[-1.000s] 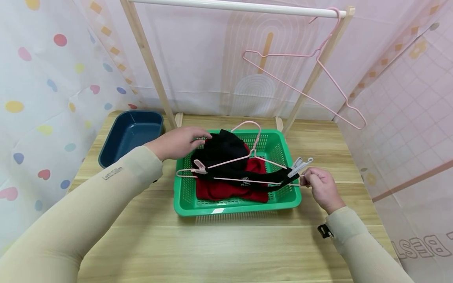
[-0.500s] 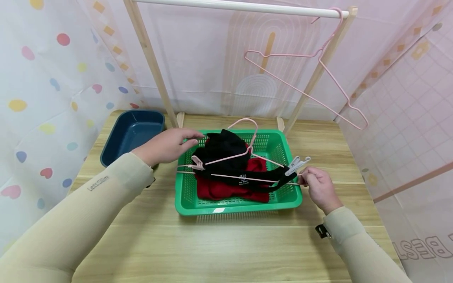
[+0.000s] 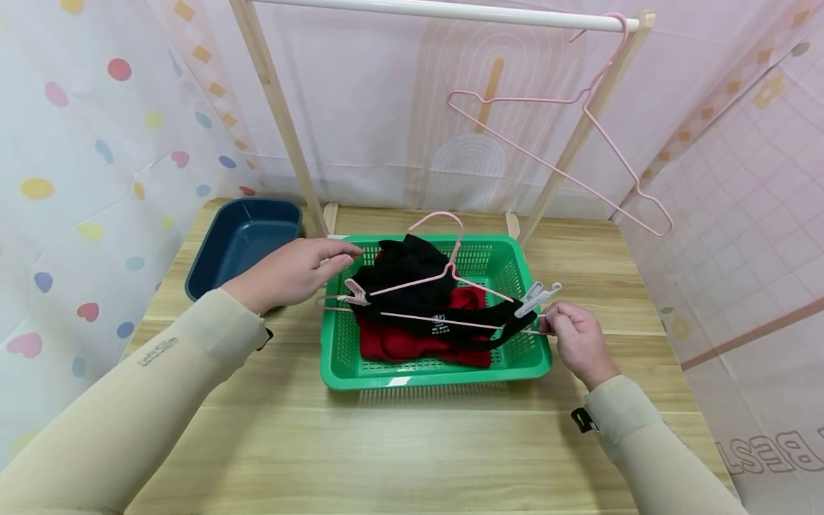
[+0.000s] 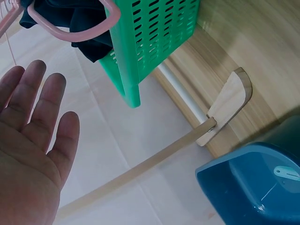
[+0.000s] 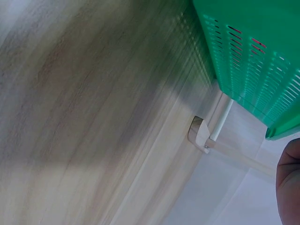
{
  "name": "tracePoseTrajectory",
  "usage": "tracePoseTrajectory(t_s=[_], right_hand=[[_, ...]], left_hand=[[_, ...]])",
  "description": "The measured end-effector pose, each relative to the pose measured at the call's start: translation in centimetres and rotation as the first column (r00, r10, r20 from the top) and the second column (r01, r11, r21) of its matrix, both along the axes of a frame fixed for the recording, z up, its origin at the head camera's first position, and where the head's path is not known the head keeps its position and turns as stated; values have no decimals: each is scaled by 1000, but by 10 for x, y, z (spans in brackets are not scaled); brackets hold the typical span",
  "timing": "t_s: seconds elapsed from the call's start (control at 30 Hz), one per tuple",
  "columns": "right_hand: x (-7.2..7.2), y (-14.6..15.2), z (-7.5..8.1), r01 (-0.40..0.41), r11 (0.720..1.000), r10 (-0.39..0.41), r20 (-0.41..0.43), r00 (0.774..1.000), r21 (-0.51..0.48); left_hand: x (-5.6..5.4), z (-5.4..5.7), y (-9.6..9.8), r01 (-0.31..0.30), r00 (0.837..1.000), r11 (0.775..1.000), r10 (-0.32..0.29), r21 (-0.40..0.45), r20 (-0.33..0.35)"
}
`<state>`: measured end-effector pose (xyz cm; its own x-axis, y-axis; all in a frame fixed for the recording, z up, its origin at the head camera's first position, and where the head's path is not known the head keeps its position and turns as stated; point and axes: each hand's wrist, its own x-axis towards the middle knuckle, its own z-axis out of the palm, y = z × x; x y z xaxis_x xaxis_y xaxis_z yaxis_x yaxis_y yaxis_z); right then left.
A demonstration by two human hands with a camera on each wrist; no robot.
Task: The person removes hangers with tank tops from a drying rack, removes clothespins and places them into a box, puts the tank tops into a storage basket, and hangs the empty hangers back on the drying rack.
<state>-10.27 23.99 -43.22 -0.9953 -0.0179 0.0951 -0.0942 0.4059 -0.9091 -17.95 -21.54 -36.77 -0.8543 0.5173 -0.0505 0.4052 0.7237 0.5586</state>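
Observation:
A pink clothes hanger (image 3: 448,272) lies over the green basket (image 3: 444,383), its hook toward the rack. Along its lower bar a black garment (image 3: 412,266) is held by a pink clothespin (image 3: 356,292) on the left and a pale grey clothespin (image 3: 537,299) on the right. My right hand (image 3: 577,342) pinches the hanger's right end just outside the basket. Near the left end hovers my left hand (image 3: 290,273), fingers extended and holding nothing; the left wrist view shows its bare palm (image 4: 28,173). Red cloth (image 3: 412,349) lies beneath the black garment.
A dark blue basin (image 3: 247,243) stands at the table's back left, with a pale clip (image 4: 286,173) inside. Behind the basket rises a wooden rack with a white rail (image 3: 438,8). Another pink hanger (image 3: 541,163) hangs from its right end.
My left hand has drawn back to the left, away from the black garment. The hanger's hook has swung slightly left, while my right hand keeps its pinch on the hanger.

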Motion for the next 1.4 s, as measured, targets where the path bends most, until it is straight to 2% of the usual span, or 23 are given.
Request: tracePoseTrajectory(t_s=[0.3,0.67,0.73,0.97,1.2,1.4], right_hand=[[0,-4,0,12,1000,-11,-54,998,14],[1,-7,-3,45,998,-39,-116,992,51],[0,-8,-3,45,998,-38,-124,992,52],[0,-9,-4,24,998,-17,-129,992,55],[0,-11,-4,-26,998,35,-179,983,52],[1,-12,-7,-98,990,119,-245,962,99]], left_hand=[[7,2,-8,2,1000,1000,-2,14,21],[18,4,-10,49,990,998,-53,40,129],[19,3,-8,59,991,998,-62,26,118],[22,-3,-2,57,998,997,-58,-44,-1],[25,-7,1,19,1000,1000,-20,-12,-23],[31,-10,0,-25,997,999,22,-31,-74]])
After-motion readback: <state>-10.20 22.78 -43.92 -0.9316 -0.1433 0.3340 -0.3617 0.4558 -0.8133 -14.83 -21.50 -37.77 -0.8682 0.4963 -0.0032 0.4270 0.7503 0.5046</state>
